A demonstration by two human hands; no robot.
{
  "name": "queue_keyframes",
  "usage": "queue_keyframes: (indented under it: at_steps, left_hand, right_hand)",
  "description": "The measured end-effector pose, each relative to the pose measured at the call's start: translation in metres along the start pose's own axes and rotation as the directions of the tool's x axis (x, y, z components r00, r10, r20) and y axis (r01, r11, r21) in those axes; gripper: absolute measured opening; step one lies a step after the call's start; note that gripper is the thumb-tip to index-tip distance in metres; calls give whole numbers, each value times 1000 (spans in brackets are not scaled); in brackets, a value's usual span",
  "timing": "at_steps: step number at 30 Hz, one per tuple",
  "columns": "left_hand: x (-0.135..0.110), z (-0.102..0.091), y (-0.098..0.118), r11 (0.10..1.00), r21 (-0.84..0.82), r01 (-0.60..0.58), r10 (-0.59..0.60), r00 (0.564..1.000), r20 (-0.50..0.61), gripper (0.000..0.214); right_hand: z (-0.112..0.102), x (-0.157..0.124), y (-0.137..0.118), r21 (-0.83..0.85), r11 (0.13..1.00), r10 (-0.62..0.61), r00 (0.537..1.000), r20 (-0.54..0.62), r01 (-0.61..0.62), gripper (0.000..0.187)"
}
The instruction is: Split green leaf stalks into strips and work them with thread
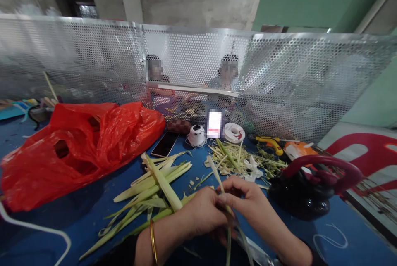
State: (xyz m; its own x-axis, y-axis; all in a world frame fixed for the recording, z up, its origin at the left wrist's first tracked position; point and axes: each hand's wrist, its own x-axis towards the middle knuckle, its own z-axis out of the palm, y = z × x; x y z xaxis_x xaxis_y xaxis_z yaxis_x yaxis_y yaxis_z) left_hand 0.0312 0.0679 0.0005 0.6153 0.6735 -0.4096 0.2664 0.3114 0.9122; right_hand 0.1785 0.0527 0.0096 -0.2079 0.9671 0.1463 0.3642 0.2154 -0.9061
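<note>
My left hand, with a gold bangle at the wrist, is closed around a pale green strip of plant leaf. The strip's whitish end points up and away from me, and its tails hang below. My right hand pinches the same strip with thumb and forefinger, touching the left hand. The lower fingers of both hands are partly hidden. Left of them, on the blue table, lies a pile of long pale green leaves. Trimmed leaf scraps are heaped just beyond my hands.
A red plastic bag covers the left side. Farther back sit a phone, a white thread spool, a lit screen and a tape roll. A dark kettle-like pot stands right. A perforated metal screen borders the table.
</note>
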Motion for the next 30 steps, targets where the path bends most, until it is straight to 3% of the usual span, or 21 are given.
queue_keyframes:
  at_steps: [2,4,6,9,12,15,18,20,23,27,30]
  left_hand:
    - [1,-2,0,999,-12,-39,39,999,-23,13]
    - [2,-7,4,993,-120,-21,8,994,-111,14]
    - [1,-15,10,972,-230,-54,3,977,-214,17]
    - [-2,-23,18,913,-394,-106,-1,965,-261,19]
    - [-5,-26,23,828,-541,-147,7,968,-253,16]
    - [-7,-26,25,778,-609,-152,7,972,-233,10]
    - [-7,-25,26,771,-621,-138,-13,973,-232,10]
    - [-6,-23,25,764,-626,-154,-6,969,-246,11]
    - [-4,-16,20,742,-646,-179,9,966,-257,11]
    - [0,-4,12,711,-667,-223,11,952,-306,18]
    - [2,0,9,743,-627,-232,21,946,-325,26]
  right_hand:
    - [5,-7,-5,-31,998,-60,996,-64,58,18]
    - [9,-13,-10,-253,930,-304,944,-131,265,17]
    - [13,-18,-12,-518,704,-587,809,-37,487,17]
    - [22,-19,-8,-705,334,-760,621,192,626,24]
    - [29,-12,2,-773,191,-793,559,242,605,33]
    - [31,-7,8,-803,162,-780,573,252,573,34]
    - [28,-8,5,-769,227,-766,597,238,597,28]
    - [27,-10,2,-739,258,-794,572,204,622,22]
    - [31,-11,2,-759,221,-823,535,191,612,27]
    - [39,-10,11,-790,168,-813,536,227,590,37]
    - [36,-12,13,-718,284,-837,530,138,636,30]
